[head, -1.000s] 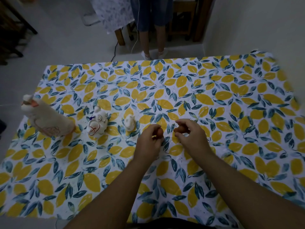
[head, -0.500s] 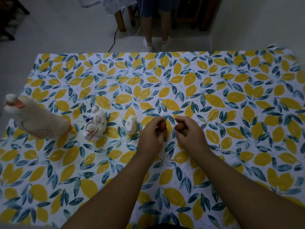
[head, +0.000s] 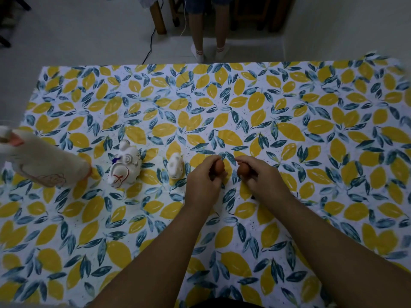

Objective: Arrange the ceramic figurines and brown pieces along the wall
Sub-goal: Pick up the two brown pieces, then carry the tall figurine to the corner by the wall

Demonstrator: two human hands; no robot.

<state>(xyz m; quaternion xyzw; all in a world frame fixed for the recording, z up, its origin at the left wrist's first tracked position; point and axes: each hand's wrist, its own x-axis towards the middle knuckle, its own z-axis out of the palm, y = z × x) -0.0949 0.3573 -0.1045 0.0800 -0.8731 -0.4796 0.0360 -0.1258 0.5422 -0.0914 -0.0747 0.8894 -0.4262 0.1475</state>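
lemon-print tablecloth (head: 289, 112) is covering the whole table, matte cloth with yellow leaves and blue-green sprigs; its far edge is running straight across the upper frame with pale floor beyond, its left edge slanting off frame. wide bare cloth is lying open right of the hands and across the far half. a bystander's legs (head: 209, 30) are standing past the far edge. large white ceramic bird (head: 42, 165) is sitting at the left edge, glossy, long axis running left-right, orange beak pointing left and partly cut by the frame. white round figurine (head: 125, 166) with red and blue marks is sitting just right of it, apart. small white figurine (head: 175, 166) is standing next, near the left hand (head: 204, 181). left hand's fingers are closing around a brown piece (head: 219, 166), smooth, rounded, egg-like. right hand (head: 260, 177) is pinching a second brown piece (head: 243, 169) likewise. both pieces are sitting close together mid-table, low over the cloth; contact with cloth cannot be told.
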